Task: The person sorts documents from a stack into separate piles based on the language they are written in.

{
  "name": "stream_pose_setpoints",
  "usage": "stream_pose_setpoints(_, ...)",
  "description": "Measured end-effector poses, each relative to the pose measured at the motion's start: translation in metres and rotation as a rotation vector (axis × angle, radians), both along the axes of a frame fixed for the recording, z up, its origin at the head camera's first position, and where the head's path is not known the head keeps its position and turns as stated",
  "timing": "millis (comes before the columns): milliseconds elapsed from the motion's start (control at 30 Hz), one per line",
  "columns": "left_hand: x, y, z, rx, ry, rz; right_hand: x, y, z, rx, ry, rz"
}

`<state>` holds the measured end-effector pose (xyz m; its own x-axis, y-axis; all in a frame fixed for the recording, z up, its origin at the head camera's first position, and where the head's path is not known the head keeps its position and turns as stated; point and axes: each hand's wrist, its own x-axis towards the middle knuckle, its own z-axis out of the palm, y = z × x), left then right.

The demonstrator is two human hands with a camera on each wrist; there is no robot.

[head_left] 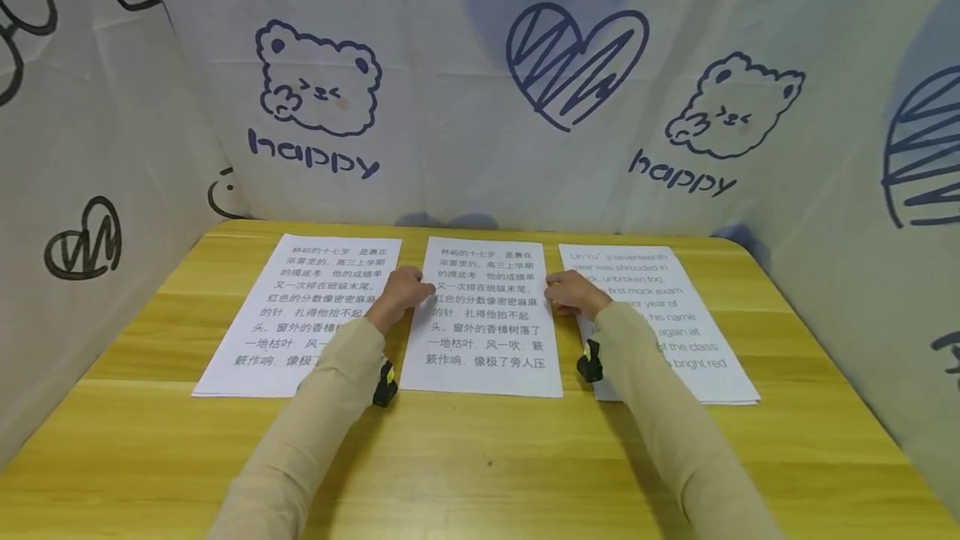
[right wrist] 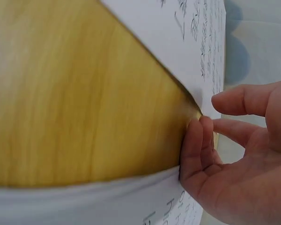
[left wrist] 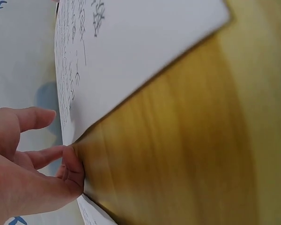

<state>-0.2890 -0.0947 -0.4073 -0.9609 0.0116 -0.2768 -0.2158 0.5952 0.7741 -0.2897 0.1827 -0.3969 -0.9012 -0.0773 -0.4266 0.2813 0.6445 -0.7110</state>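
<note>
A white stack of paper [head_left: 487,377] printed with Chinese text lies flat on the table between both hands. At its left edge is my left hand [head_left: 405,288]; in the left wrist view the thumb stands apart above the paper while the fingertips [left wrist: 71,157] meet the edge. My right hand [head_left: 576,293] mirrors this at the right edge, its thumb [right wrist: 239,99] raised and its fingertips close against the paper's side. The backs of the fingers lie beside the English-printed paper [head_left: 682,282] on the right, which the right forearm partly covers.
Another paper with Chinese text [head_left: 243,323] lies on the left, partly behind the left forearm. The yellow wood-grain table [head_left: 480,457] ends at a white curtain [head_left: 450,107] with bear and heart drawings, which also runs along both sides.
</note>
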Motion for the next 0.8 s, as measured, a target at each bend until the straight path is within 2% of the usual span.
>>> stream_pose_setpoints(200,-0.0004,0.0046,0.0006,0.034,0.014,0.0,0.0027,0.001,0.0021,-0.09,-0.008,-0.074)
stream_pose_setpoints(467,0.0024,-0.0019,0.0079,0.108,-0.029,0.03,0.001,0.0002,0.0031,-0.185,-0.006,-0.105)
stream_pose_setpoints(800,0.0017,-0.0044,0.0015,0.143,0.033,0.041,0.0069,-0.0005,0.0059,-0.21,0.075,-0.122)
